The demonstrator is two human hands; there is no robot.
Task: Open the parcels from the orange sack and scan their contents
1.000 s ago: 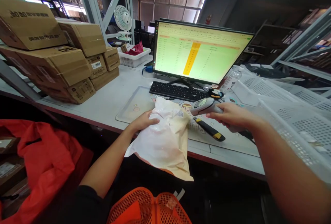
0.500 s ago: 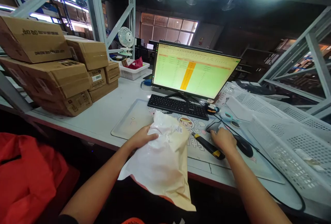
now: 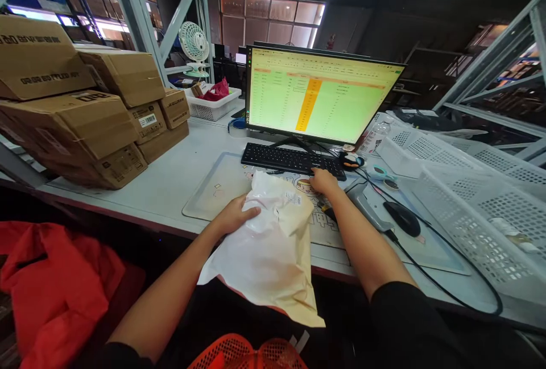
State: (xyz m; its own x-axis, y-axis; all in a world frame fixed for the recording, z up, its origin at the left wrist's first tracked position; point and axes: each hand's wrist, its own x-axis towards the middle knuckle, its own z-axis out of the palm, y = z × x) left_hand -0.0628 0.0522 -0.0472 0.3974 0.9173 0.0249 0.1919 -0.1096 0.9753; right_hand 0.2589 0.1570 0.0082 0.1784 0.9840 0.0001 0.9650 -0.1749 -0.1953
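Note:
My left hand [image 3: 234,214] grips the upper left edge of a white plastic mailer bag [image 3: 267,244], its thumb lying on top. The bag hangs partly over the table's front edge and carries a small printed label near its upper right. My right hand [image 3: 324,181] is at the front edge of the black keyboard [image 3: 290,158], fingertips on or just by the keys, holding nothing. Under my right forearm lies a utility knife [image 3: 327,210], mostly hidden. Beside that forearm a grey handheld scanner [image 3: 370,208] rests on the desk mat [image 3: 205,193].
A monitor [image 3: 277,96] showing a spreadsheet stands behind the keyboard. Cardboard boxes [image 3: 81,124] are stacked at left, white perforated baskets [image 3: 482,198] at right. A black mouse [image 3: 401,218] and cable lie on the right. An orange basket [image 3: 230,352] is below the table edge.
My right hand has left the scanner, which now lies on the mat, and moved up and left to the keyboard. My left hand keeps its grip on the mailer bag. The view has tilted down.

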